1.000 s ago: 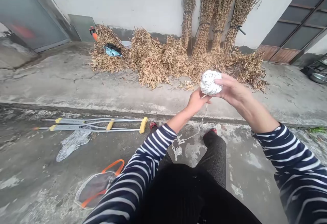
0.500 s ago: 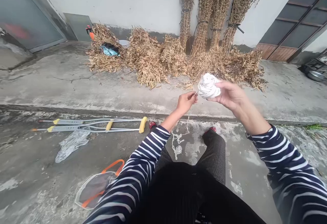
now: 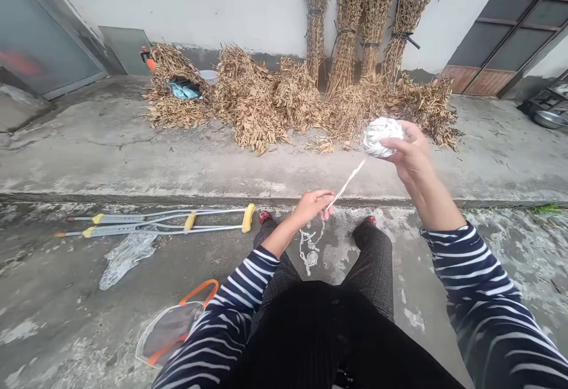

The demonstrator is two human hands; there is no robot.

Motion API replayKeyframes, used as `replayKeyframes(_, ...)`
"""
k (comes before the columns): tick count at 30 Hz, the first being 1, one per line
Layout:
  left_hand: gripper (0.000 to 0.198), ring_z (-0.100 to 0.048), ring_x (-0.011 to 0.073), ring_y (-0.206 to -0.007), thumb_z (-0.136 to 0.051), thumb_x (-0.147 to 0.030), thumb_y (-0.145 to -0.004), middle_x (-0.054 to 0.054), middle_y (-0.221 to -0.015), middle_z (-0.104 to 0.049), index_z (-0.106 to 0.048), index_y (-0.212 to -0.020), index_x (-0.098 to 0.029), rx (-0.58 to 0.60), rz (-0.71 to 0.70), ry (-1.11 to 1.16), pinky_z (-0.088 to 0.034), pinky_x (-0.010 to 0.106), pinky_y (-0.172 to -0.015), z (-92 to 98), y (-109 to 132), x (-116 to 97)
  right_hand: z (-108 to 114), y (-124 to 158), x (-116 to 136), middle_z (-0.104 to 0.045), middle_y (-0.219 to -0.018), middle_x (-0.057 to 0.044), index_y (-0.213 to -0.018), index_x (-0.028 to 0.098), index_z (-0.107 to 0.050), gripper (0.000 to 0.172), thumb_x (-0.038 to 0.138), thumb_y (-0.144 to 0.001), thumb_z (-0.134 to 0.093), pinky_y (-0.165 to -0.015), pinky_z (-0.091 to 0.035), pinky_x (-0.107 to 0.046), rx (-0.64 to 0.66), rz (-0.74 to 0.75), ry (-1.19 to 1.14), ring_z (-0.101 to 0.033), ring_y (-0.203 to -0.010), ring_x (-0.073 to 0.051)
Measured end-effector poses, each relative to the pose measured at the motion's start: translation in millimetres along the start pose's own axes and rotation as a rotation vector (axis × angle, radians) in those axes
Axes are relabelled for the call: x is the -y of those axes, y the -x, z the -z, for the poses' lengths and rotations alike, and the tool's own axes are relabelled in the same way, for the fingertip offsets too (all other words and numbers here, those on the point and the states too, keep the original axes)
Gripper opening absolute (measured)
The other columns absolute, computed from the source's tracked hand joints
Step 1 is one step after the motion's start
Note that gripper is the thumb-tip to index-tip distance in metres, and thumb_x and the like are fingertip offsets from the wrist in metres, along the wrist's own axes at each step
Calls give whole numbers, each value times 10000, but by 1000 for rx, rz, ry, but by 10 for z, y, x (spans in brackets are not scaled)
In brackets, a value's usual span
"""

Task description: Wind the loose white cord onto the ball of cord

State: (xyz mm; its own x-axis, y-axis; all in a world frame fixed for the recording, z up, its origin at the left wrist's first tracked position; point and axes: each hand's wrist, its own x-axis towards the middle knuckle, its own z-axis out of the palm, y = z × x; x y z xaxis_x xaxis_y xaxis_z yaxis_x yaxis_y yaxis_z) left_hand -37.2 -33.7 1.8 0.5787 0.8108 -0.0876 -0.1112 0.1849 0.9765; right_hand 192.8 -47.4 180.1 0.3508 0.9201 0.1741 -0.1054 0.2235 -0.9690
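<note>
My right hand [image 3: 410, 151] is closed around a white ball of cord [image 3: 382, 136], held up in front of me at the right. A taut strand of cord [image 3: 348, 183] slants down from the ball to my left hand [image 3: 313, 207], whose fingers pinch it lower down. Below my left hand, more of the cord hangs and lies in loose loops [image 3: 309, 253] on the ground between my feet, with a small round coil at its end.
A pair of crutches [image 3: 164, 221] lies at the left, beside a crumpled clear plastic bag [image 3: 126, 259]. Nearer me is a mesh bag with orange handles [image 3: 166, 330]. Across the raised concrete ledge [image 3: 177, 164], heaps of dried stalks [image 3: 257, 105] line the wall.
My left hand has moved down and left, away from the ball, and a length of cord now stretches between them. My right hand has carried the ball slightly right and up, turning it.
</note>
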Motion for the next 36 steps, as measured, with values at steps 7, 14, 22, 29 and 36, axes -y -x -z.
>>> replayKeyframes(7,442,-565,103,-437,-822,-539,-756,33,-612,-685,-682,-837,-128,157,129,144,-437,224,-472,91,312,-125,40,59,-113,-709,-1106,-41,-1023,236,-585,620,322,-505,-914,-696,-631,-365,23,-30,63,-684,-973,-238)
replayKeyframes(14,117,-632,113,-608,-719,-212,-817,97,-927,-769,-747,-875,-116,-167,248,-187,-528,236,-600,220,-74,41,-82,270,169,-681,-1181,-44,-1091,269,-585,604,315,-589,-918,-682,-594,-287,170,27,139,-674,-1044,-226)
replayKeyframes(22,389,-716,176,-959,-815,-263,-793,109,-1157,-770,-712,-1153,-161,-212,-375,96,-588,219,-680,-532,-458,-647,-343,252,26,-664,-1065,-33,-1065,256,-558,656,355,-538,-936,-839,-565,-336,230,93,243,-640,-1046,-233)
replayKeyframes(29,241,-612,83,-507,-719,-351,-883,12,-652,-693,-690,-872,-112,-124,-183,63,-460,181,-485,-506,-324,-387,-225,80,-47,-650,-1089,-43,-1058,236,-568,636,324,-525,-904,-889,-542,-382,107,140,244,-622,-1026,-238)
replayKeyframes(36,232,-641,106,-528,-749,-338,-822,49,-676,-716,-688,-815,-113,109,103,-76,-465,191,-486,36,274,-349,59,-122,-437,-620,-1175,-79,-1093,223,-561,656,345,-538,-890,-994,-515,-471,-52,283,495,-582,-1078,-276)
